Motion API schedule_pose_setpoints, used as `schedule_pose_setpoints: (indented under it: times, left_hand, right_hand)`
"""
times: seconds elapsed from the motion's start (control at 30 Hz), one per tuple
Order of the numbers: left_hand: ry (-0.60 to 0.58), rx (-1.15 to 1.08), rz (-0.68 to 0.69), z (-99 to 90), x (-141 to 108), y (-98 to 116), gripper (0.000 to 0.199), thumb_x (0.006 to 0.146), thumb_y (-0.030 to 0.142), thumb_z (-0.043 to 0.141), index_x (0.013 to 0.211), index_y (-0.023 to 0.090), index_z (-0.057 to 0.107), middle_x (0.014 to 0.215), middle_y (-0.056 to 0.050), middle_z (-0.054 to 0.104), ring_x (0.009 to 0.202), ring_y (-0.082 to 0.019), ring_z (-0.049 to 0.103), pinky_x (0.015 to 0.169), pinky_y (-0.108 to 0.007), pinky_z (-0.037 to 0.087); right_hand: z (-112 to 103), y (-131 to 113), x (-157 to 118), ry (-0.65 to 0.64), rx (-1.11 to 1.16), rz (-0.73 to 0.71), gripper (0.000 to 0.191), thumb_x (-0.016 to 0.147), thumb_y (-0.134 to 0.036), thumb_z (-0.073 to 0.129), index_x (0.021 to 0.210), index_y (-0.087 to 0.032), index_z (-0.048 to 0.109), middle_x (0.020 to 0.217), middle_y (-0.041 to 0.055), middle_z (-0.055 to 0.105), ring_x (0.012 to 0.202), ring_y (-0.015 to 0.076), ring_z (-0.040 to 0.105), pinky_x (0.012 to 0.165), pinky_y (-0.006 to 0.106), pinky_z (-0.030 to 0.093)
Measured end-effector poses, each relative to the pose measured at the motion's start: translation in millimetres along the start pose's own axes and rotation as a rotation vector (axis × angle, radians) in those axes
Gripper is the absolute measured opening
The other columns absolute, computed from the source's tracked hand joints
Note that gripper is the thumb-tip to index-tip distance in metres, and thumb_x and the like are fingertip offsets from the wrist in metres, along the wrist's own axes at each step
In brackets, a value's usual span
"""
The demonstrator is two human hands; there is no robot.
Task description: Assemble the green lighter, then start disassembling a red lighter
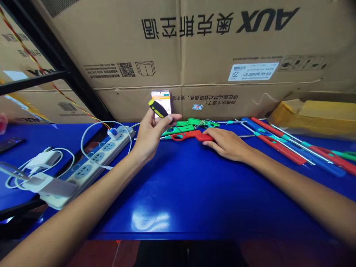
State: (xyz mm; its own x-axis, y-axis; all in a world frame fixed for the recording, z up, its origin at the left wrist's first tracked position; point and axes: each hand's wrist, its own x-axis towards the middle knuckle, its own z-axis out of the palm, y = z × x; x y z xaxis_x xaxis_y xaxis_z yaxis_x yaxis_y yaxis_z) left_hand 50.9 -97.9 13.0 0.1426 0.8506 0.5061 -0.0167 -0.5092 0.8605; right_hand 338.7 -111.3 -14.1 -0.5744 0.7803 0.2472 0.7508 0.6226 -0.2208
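Observation:
My left hand (148, 133) is closed on a screwdriver (158, 109) with a black and yellow handle, its handle end tilted up to the left. The screwdriver's tip cannot be made out. At the middle of the blue table, my right hand (225, 142) has its fingers around the end of a red long-nosed lighter (191, 135), which lies with its trigger loop towards my left hand. Behind it lie green lighter casing pieces (179, 129), partly hidden by my left hand. A lit phone (161, 97) leans upright against the cardboard behind the screwdriver.
A power strip (102, 155) with white chargers (52, 183) and cables lies on the left. Several red, blue and green lighters with metal rods (280, 148) lie on the right. Large cardboard (205, 70) stands along the back of the table (178, 193). A taped package (317, 115) sits back right.

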Motion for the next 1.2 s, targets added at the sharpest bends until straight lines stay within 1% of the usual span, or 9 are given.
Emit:
schedule_pose_setpoints:
  times: [0.1, 0.17, 0.27, 0.37, 0.53, 0.73, 0.9, 1.03, 1.2]
  left_hand:
    - [0.01, -0.062, -0.052, 5.2, -4.1, -4.3, 0.03, 0.092, 0.036, 0.082, 0.109, 0.019, 0.065, 0.112, -0.008, 0.082, 0.091, -0.017, 0.078, 0.083, -0.033, 0.067]
    - [0.032, -0.157, -0.108, 5.7, -5.4, -8.3, 0.032, 0.086, 0.033, 0.087, 0.106, 0.017, 0.067, 0.102, -0.006, 0.082, 0.084, -0.016, 0.078, 0.081, -0.032, 0.068]
    - [0.06, -0.236, -0.177, 5.3, -6.1, -11.8, 0.033, 0.081, 0.031, 0.09, 0.1, 0.016, 0.069, 0.098, -0.006, 0.081, 0.092, -0.019, 0.081, 0.09, -0.034, 0.069]
    - [0.074, -0.252, -0.201, 5.9, -6.6, -12.1, 0.035, 0.078, 0.031, 0.093, 0.099, 0.014, 0.07, 0.101, -0.008, 0.082, 0.096, -0.021, 0.081, 0.092, -0.034, 0.069]
    - [0.084, -0.26, -0.197, 6.9, -6.8, -10.5, 0.038, 0.077, 0.033, 0.094, 0.1, 0.014, 0.071, 0.1, -0.008, 0.082, 0.097, -0.021, 0.081, 0.093, -0.035, 0.068]
    - [0.059, -0.26, -0.192, 6.6, -6.9, -7.3, 0.041, 0.077, 0.036, 0.096, 0.101, 0.015, 0.07, 0.102, -0.009, 0.082, 0.1, -0.022, 0.08, 0.097, -0.038, 0.068]
    - [0.06, -0.276, -0.205, 6.3, -6.9, -6.7, 0.039, 0.077, 0.034, 0.096, 0.099, 0.015, 0.071, 0.103, -0.009, 0.082, 0.102, -0.022, 0.081, 0.097, -0.037, 0.068]
    - [0.049, -0.286, -0.176, 6.3, -6.7, -6.8, 0.035, 0.078, 0.032, 0.094, 0.097, 0.016, 0.069, 0.1, -0.007, 0.082, 0.1, -0.021, 0.081, 0.095, -0.036, 0.069]
    - [0.048, -0.263, -0.172, 6.0, -6.5, -9.3, 0.036, 0.079, 0.033, 0.094, 0.098, 0.017, 0.068, 0.103, -0.008, 0.082, 0.102, -0.022, 0.08, 0.098, -0.038, 0.068]
  right_hand:
    - [-1.3, 4.0, 0.0, 0.03, -0.004, 0.025, 0.04, 0.113, -0.056, 0.042, 0.122, -0.021, 0.059, 0.121, 0.0154, 0.073, 0.11, 0.0351, 0.07, 0.093, 0.049, 0.053]
    - [-3.7, 5.4, -0.5, 0.05, -0.007, 0.036, 0.039, 0.112, -0.054, 0.042, 0.123, -0.021, 0.059, 0.121, 0.0155, 0.073, 0.11, 0.0352, 0.071, 0.093, 0.048, 0.053]
    - [-7.0, 5.3, -1.1, 0.062, -0.014, 0.047, 0.039, 0.112, -0.054, 0.043, 0.122, -0.021, 0.059, 0.121, 0.0156, 0.074, 0.108, 0.035, 0.071, 0.093, 0.048, 0.054]
    - [-7.9, 4.6, -1.2, 0.058, -0.011, 0.042, 0.04, 0.113, -0.055, 0.042, 0.125, -0.02, 0.059, 0.123, 0.0157, 0.074, 0.109, 0.0352, 0.071, 0.094, 0.049, 0.054]
    - [-7.6, 5.1, -1.0, 0.051, -0.017, 0.034, 0.041, 0.113, -0.054, 0.042, 0.126, -0.02, 0.059, 0.125, 0.0165, 0.073, 0.111, 0.0357, 0.071, 0.095, 0.05, 0.054]
    - [-8.1, 6.2, -1.7, 0.056, -0.009, 0.037, 0.039, 0.113, -0.054, 0.042, 0.126, -0.021, 0.058, 0.126, 0.0156, 0.073, 0.114, 0.0361, 0.071, 0.097, 0.051, 0.054]
    - [-9.0, 4.8, -0.9, 0.05, -0.004, 0.048, 0.037, 0.113, -0.054, 0.043, 0.126, -0.022, 0.057, 0.125, 0.0152, 0.072, 0.114, 0.0362, 0.07, 0.097, 0.051, 0.054]
    - [-9.9, 4.3, -0.4, 0.049, -0.001, 0.057, 0.038, 0.113, -0.053, 0.042, 0.123, -0.021, 0.058, 0.122, 0.016, 0.072, 0.111, 0.0361, 0.07, 0.095, 0.052, 0.055]
    - [-8.5, 5.9, -1.6, 0.059, 0.0, 0.039, 0.041, 0.113, -0.054, 0.043, 0.129, -0.02, 0.059, 0.128, 0.0163, 0.073, 0.115, 0.0362, 0.071, 0.098, 0.053, 0.055]
